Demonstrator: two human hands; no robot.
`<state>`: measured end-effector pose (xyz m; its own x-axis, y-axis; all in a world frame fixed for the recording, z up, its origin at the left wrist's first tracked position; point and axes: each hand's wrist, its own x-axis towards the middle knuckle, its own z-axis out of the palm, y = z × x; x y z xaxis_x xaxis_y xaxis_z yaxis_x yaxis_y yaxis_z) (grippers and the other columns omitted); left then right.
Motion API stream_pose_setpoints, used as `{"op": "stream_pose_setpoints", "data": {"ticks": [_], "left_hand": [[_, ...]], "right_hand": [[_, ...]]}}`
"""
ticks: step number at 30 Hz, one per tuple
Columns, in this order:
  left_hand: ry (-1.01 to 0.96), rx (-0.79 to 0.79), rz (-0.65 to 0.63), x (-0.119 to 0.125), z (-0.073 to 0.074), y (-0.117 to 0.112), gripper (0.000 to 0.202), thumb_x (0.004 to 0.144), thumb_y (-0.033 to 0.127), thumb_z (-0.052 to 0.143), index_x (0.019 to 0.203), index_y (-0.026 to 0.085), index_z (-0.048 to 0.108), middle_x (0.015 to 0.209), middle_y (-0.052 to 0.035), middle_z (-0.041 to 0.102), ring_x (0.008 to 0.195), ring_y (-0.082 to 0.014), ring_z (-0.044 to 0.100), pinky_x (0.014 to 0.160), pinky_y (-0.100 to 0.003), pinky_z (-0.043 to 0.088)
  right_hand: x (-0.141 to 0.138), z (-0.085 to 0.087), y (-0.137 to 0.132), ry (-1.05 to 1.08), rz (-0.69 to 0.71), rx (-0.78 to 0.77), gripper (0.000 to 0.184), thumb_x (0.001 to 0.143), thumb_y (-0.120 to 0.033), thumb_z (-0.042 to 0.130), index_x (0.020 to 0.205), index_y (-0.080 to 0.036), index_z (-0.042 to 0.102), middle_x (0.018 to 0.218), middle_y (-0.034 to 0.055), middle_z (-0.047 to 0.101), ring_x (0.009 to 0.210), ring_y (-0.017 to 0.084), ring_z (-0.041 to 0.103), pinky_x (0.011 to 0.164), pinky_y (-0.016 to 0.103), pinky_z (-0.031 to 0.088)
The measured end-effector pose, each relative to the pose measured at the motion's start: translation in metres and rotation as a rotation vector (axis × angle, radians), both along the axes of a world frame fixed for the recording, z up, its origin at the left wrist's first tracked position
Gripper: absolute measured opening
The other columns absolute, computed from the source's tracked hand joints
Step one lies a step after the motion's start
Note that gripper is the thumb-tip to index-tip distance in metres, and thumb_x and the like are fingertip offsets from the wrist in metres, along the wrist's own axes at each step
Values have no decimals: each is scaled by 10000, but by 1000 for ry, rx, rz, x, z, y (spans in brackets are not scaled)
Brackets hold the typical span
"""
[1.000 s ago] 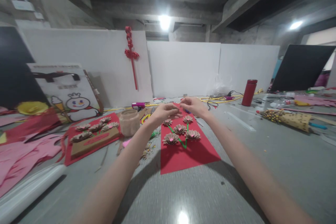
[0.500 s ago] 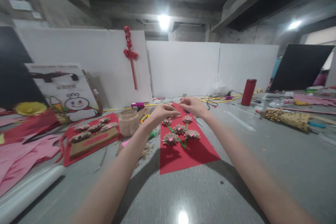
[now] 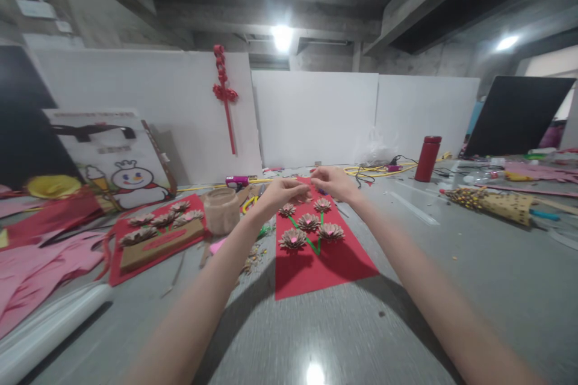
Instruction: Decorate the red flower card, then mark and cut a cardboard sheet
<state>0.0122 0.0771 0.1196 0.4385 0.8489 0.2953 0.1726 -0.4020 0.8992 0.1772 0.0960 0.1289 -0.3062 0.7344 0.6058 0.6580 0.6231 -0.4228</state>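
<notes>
A red paper sheet (image 3: 325, 264) lies on the grey table in front of me, with several brown paper flowers (image 3: 309, 222) and green stems (image 3: 316, 245) stuck on it. My left hand (image 3: 280, 191) and my right hand (image 3: 333, 181) meet over the far end of the sheet, fingers pinched together. Between the fingertips there seems to be a small brown piece, too small to name. Both forearms reach out over the table.
Left of the sheet stand a tan jar (image 3: 221, 210) and a second red card with flowers on a cardboard box (image 3: 156, 237). Pink and red paper (image 3: 36, 252) piles at the far left. A red flask (image 3: 428, 159), cables and a wrapped bouquet (image 3: 494, 203) lie to the right. White boards close the back.
Almost nothing has moved. The left hand's fingers have curled slightly more towards the right hand.
</notes>
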Motion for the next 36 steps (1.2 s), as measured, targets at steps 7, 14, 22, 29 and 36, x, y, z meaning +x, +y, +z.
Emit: {"op": "stream_pose_setpoints", "data": {"ticks": [7, 14, 22, 29, 36], "left_hand": [[-13, -61, 78, 1, -1, 0, 290, 630, 383, 598, 716, 108, 632, 638, -67, 642, 582, -134, 589, 524, -223, 451], [-55, -32, 95, 2, -1, -1, 214, 563, 289, 666, 703, 128, 643, 667, -57, 650, 624, -134, 592, 594, -228, 464], [-100, -74, 78, 3, -2, -1, 217, 586, 301, 649, 699, 116, 637, 670, -72, 648, 629, -143, 599, 579, -225, 465], [-89, -41, 58, 3, -2, 0, 207, 557, 258, 676, 700, 114, 637, 667, -69, 647, 627, -138, 595, 585, -212, 461], [-98, -33, 59, 2, -3, 0, 198, 563, 258, 672, 699, 119, 635, 675, -67, 646, 625, -131, 594, 574, -200, 456]], "right_hand": [[0, -1, 1, -9, -17, 10, 135, 680, -206, 491, 714, -150, 609, 675, 24, 628, 588, 96, 543, 560, 198, 382], [0, 0, -1, -29, -20, 28, 128, 684, -192, 493, 715, -153, 610, 705, 30, 636, 677, 112, 568, 593, 199, 395], [0, 1, -1, -41, -20, 37, 121, 683, -182, 495, 711, -145, 607, 705, 37, 638, 658, 111, 570, 584, 202, 398], [-1, 1, -3, -44, -14, 43, 119, 685, -175, 491, 699, -143, 605, 655, 34, 631, 655, 116, 570, 588, 204, 397], [0, 0, -1, -59, -10, 54, 116, 684, -184, 495, 690, -148, 605, 655, 31, 625, 660, 119, 565, 581, 207, 393]]}}
